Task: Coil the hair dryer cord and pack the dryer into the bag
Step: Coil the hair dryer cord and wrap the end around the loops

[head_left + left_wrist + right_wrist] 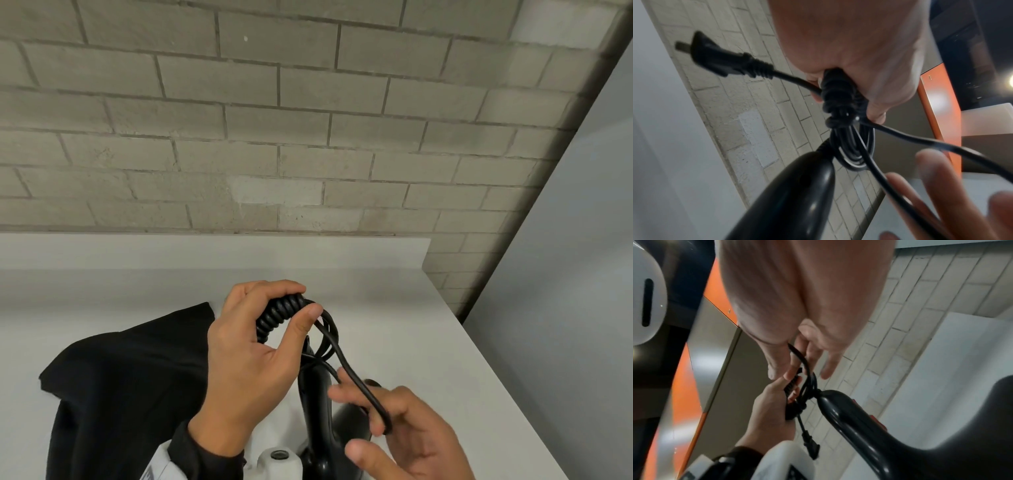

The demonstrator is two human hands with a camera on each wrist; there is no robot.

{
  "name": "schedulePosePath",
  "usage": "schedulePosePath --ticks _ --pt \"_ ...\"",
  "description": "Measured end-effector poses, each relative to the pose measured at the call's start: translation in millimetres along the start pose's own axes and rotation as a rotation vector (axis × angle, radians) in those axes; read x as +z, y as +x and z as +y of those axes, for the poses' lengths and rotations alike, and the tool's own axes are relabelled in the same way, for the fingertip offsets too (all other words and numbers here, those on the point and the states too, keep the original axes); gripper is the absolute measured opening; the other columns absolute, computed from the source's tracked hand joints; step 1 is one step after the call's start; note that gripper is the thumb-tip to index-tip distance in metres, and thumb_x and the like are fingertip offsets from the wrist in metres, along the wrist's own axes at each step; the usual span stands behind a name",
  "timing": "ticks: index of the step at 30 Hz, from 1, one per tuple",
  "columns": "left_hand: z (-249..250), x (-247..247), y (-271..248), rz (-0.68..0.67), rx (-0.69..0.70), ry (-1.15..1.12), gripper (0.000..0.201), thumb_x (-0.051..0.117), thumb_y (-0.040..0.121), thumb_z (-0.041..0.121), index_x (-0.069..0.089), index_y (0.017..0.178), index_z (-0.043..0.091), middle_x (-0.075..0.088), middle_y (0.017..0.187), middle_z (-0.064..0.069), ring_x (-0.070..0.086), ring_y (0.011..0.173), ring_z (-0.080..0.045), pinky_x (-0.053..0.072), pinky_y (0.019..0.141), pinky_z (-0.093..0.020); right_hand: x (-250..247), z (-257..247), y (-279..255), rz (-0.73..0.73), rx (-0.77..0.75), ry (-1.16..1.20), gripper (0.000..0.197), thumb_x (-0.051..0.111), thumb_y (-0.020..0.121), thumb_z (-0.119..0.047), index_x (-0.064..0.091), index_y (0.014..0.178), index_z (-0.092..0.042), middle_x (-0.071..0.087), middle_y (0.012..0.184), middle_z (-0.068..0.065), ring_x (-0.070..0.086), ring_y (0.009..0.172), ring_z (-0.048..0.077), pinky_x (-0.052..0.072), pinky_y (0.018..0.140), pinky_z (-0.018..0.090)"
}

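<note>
Far left on the white counter [394, 308], the black bag [116, 387] lies slumped and crumpled, running toward the near edge. Just right of it, the left hand [250, 356] is up above the surface, thumb and fingers clenched around the cord [281, 317], a tight stack of black wraps bunched into a bundle. From the left wrist view the plug [715, 58] juts out free past the fist, prongs pointing away, while slack loops dangle beneath the bundle. Under those loops, the black hair dryer [318, 404] hangs by its handle, which meets the coil right at the hand; its body drops toward the near edge of the counter, beside the bag, and I cannot tell whether it touches the surface. Moving right, one loose strand sweeps down from the bundle to the right hand [404, 431], which pinches it between curled fingers, palm up. Behind it all, a grey brick wall [274, 120].
</note>
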State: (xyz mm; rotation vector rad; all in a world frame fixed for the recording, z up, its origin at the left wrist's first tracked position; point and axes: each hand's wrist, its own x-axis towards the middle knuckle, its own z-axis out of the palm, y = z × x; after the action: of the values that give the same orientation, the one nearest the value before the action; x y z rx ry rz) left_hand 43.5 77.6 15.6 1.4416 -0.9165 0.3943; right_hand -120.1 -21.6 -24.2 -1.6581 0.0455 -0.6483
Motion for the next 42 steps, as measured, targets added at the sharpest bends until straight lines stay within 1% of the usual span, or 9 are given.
schedulePosePath --ticks 5,9,11,16,24,28,31,36,42 --pt "-3.8 -0.6 2.1 0.02 -0.018 0.011 0.021 0.07 0.08 0.039 0.066 0.099 0.031 0.065 0.092 0.015 0.067 0.088 -0.014 0.05 0.077 -0.013 -3.2 -1.1 -2.5 0.224 -0.065 0.072 0.019 0.075 0.075 -0.023 0.072 0.094 -0.024 0.073 0.068 0.015 0.073 0.077 0.035 0.058 0.076 0.028" --pt "-5.0 -2.4 2.6 0.009 -0.029 0.067 0.02 0.068 0.079 0.046 0.065 0.097 0.037 0.066 0.092 0.016 0.063 0.094 -0.016 0.051 0.08 -0.027 -21.4 -16.0 -2.9 0.384 -0.062 0.093 0.047 0.075 0.071 -0.057 0.075 0.101 -0.021 0.054 0.047 0.002 0.048 0.041 0.02 0.04 0.047 0.026" --pt "-3.6 -0.9 1.9 -0.001 -0.039 0.063 0.02 0.069 0.079 0.046 0.066 0.097 0.038 0.066 0.093 0.017 0.063 0.095 -0.019 0.052 0.08 -0.036 -27.2 -20.4 -2.6 0.41 -0.01 0.183 0.058 0.08 0.062 -0.06 0.076 0.098 -0.014 0.044 0.044 0.003 0.039 0.041 0.015 0.029 0.046 0.031" --pt "-1.3 2.1 1.3 -0.044 -0.064 -0.024 0.021 0.07 0.08 0.042 0.067 0.098 0.032 0.066 0.093 0.015 0.067 0.091 -0.014 0.049 0.078 -0.013 -30.9 -40.5 -0.8 0.463 0.034 0.243 0.069 0.087 0.05 -0.059 0.076 0.091 -0.005 0.039 0.044 0.006 0.031 0.037 0.012 0.033 0.044 0.029" --pt "3.7 4.0 2.9 -0.13 -0.029 -0.057 0.022 0.07 0.08 0.04 0.068 0.099 0.03 0.065 0.098 0.015 0.068 0.091 -0.012 0.051 0.078 -0.013 -58.4 -90.3 9.4 0.413 0.16 0.122 0.085 0.091 0.028 -0.06 0.075 0.093 -0.008 0.047 0.046 0.014 0.024 0.031 0.01 0.031 0.04 0.017" --pt "-0.1 -0.6 4.4 -0.117 -0.031 -0.036 0.024 0.07 0.08 0.04 0.068 0.099 0.028 0.065 0.098 0.015 0.067 0.092 -0.012 0.051 0.079 -0.014 -59.2 -93.1 7.3 0.297 0.136 -0.235 0.042 0.084 0.057 -0.055 0.077 0.089 -0.029 0.059 0.05 0.01 0.045 0.039 0.012 0.04 0.043 0.013" --pt "-0.4 -2.9 5.7 -0.127 -0.026 -0.021 0.024 0.07 0.08 0.04 0.069 0.099 0.026 0.063 0.097 0.015 0.067 0.092 -0.013 0.05 0.078 -0.012 -55.8 -89.1 2.7 0.115 0.098 -0.59 0.045 0.06 0.069 -0.075 0.073 0.091 -0.039 0.064 0.067 -0.006 0.055 0.05 0.005 0.045 0.055 0.009" --pt "5.3 1.2 4.5 -0.149 0.024 0.0 0.022 0.07 0.08 0.037 0.069 0.098 0.024 0.062 0.098 0.018 0.065 0.093 -0.013 0.047 0.077 -0.008 -42.6 -74.9 12.2 -0.09 -0.048 -1.009 0.027 0.05 0.082 -0.066 0.058 0.1 -0.048 0.05 0.08 -0.027 0.047 0.066 -0.014 0.038 0.06 -0.002" --pt "6.6 -0.5 5.1 -0.19 0.056 0.018 0.022 0.07 0.082 0.038 0.069 0.099 0.025 0.062 0.094 0.017 0.064 0.094 -0.011 0.05 0.077 -0.012 -36.0 -86.2 31.7 -0.192 -0.22 -1.064 0.009 0.054 0.091 -0.049 0.061 0.088 -0.044 0.048 0.071 -0.015 0.044 0.057 0.0 0.04 0.049 0.015"
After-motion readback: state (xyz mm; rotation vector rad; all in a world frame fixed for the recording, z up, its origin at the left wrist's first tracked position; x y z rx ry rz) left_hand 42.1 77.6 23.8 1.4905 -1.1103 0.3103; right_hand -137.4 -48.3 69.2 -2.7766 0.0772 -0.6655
